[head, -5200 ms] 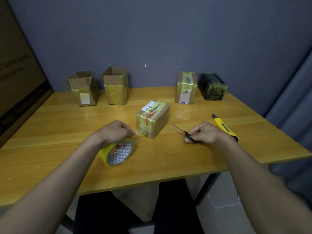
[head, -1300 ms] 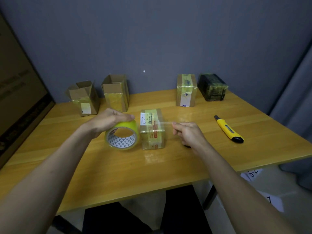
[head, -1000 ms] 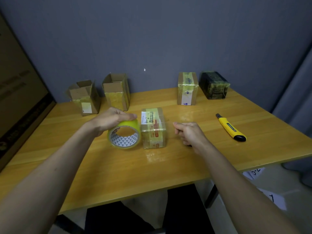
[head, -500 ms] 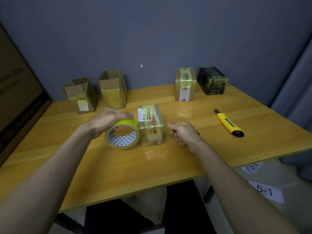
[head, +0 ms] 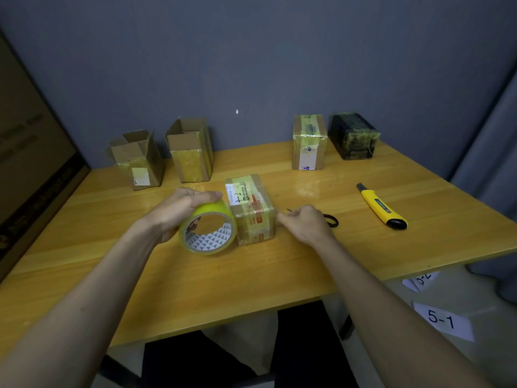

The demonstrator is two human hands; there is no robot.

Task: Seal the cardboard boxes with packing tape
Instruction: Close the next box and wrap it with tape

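Note:
A small cardboard box [head: 251, 211] marked "4-2", wrapped in clear tape, lies mid-table. My left hand [head: 181, 208] grips the yellow packing tape roll [head: 208, 233] from above, and the roll stands on edge against the box's left side. At the box's right side, my right hand [head: 305, 222] has its fingers curled and pinches the tape end. The clear strip across the box top is hard to make out. Black scissors [head: 331, 219] lie on the table behind my right hand, mostly hidden by it.
Two open cardboard boxes [head: 137, 161] [head: 190, 149] stand at the back left. A taped box [head: 309, 147] and a black wrapped box [head: 352, 135] stand at the back right. A yellow utility knife [head: 380, 207] lies to the right. Paper labels [head: 442, 322] lie on the floor.
My right hand let go of the scissors, pulled a tape strip across the box and has now closed in to the box's right side. My left hand keeps the roll against the left side.

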